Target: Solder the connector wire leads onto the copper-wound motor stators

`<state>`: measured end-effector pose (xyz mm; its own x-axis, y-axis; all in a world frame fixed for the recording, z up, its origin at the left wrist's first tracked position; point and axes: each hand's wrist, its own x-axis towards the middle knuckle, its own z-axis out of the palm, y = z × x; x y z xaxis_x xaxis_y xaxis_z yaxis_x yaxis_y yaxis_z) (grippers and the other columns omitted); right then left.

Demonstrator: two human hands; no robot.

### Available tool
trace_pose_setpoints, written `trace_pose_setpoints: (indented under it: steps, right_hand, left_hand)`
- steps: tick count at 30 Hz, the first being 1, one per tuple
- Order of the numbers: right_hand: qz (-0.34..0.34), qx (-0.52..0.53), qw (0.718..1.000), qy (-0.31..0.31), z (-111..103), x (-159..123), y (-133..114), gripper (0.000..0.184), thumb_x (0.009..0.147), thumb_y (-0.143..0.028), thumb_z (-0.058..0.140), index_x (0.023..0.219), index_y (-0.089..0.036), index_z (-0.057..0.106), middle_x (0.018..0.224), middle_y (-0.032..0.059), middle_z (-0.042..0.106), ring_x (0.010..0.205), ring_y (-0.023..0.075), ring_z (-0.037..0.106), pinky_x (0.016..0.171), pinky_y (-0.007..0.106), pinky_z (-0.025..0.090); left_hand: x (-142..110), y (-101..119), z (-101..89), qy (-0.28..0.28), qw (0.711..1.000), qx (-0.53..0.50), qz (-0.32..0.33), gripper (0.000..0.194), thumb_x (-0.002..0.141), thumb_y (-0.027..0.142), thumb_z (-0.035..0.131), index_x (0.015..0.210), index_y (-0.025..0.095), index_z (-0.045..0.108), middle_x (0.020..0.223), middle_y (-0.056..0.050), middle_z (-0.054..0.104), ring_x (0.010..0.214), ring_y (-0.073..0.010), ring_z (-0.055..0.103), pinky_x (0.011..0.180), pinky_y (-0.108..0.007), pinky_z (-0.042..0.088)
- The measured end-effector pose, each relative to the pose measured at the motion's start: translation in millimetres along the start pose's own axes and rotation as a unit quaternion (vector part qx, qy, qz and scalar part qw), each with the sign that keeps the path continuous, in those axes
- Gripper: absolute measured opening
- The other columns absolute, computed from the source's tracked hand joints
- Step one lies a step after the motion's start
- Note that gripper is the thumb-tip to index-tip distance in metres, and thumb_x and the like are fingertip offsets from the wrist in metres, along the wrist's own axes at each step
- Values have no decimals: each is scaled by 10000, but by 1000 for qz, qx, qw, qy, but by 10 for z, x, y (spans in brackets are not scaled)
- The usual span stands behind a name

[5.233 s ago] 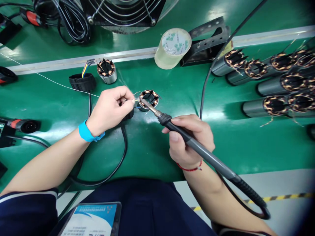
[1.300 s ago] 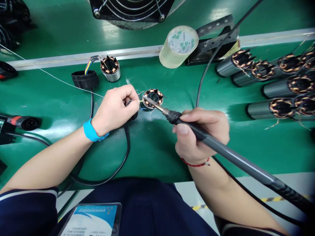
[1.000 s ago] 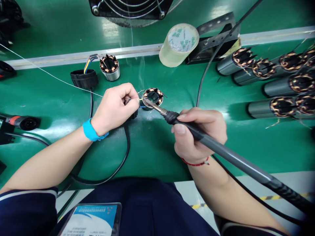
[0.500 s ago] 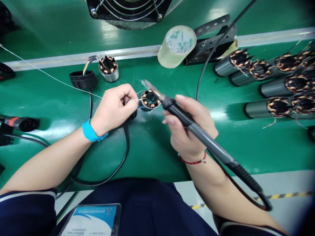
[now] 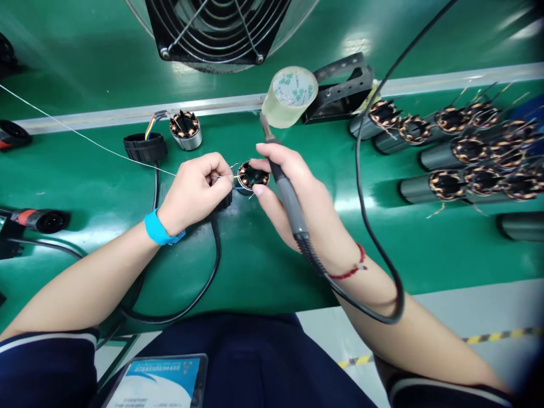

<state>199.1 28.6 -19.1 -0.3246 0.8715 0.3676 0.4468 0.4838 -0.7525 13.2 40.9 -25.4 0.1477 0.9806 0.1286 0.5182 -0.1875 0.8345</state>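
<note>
My left hand (image 5: 193,190) is closed in a pinch on a thin silvery solder wire (image 5: 94,138) that runs off to the upper left. Just past its fingertips is a motor stator (image 5: 242,186) with copper windings, joined by a yellow and a blue lead. A black cap (image 5: 226,200) is partly hidden under that hand. My right hand (image 5: 312,204) holds a soldering iron (image 5: 290,205) against the palm, tip pointing up and away from the stator. Its thumb and a finger reach to the stator's right rim; whether they touch it I cannot tell.
A fan (image 5: 221,28) stands at the back, near a tape roll (image 5: 276,110) and a black metal bracket (image 5: 340,93). Several stators (image 5: 419,187) lie in rows at right. Another stator (image 5: 191,139) and a corded black cap (image 5: 147,148) stand at back left. The iron's cord (image 5: 361,198) loops at right.
My right hand has moved left to the stator, and the soldering iron has swung more upright, its tip away from the stator. My left hand stays nearly in place. The view has shifted slightly.
</note>
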Motion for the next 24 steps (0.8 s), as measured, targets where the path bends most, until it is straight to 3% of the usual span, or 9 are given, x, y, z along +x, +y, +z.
trace_pose_setpoints:
  steps: [6, 13, 19, 24]
  right_hand:
    - [0, 1, 1000, 22, 149, -49, 51, 420, 864, -157, 582, 1260, -258, 485, 1089, 33, 699, 1057, 214, 655, 956, 401, 509]
    - [-25, -26, 994, 106, 121, -120, 43, 365, 932, -217, 522, 1291, -280, 502, 1017, 7, 728, 1081, 198, 645, 946, 404, 510]
    - [-51, 19, 987, 154, 31, -179, 63, 286, 909, -326, 579, 1192, -293, 599, 1088, 28, 682, 900, 209, 677, 823, 426, 575]
    - [-88, 40, 972, 216, 8, -189, 135, 172, 910, -372, 564, 1023, -273, 647, 887, 31, 680, 697, 181, 647, 644, 380, 553]
  left_hand:
    - [4, -9, -1, -3, 1000, -6, 3, 87, 722, 126, 538, 649, 162, 568, 582, 37, 541, 520, -77, 430, 496, -209, 334]
    - [-1, 20, -26, -18, 1000, 6, 4, 87, 718, 129, 520, 645, 162, 551, 579, 38, 524, 520, -81, 414, 514, -214, 333]
    - [-20, 120, -75, -47, 994, 95, 9, 109, 732, 117, 487, 649, 174, 529, 562, 36, 507, 523, -99, 407, 554, -249, 316]
    - [-44, 165, -71, -42, 984, 172, 38, 105, 733, 118, 495, 652, 185, 503, 536, 41, 473, 526, -111, 394, 600, -272, 325]
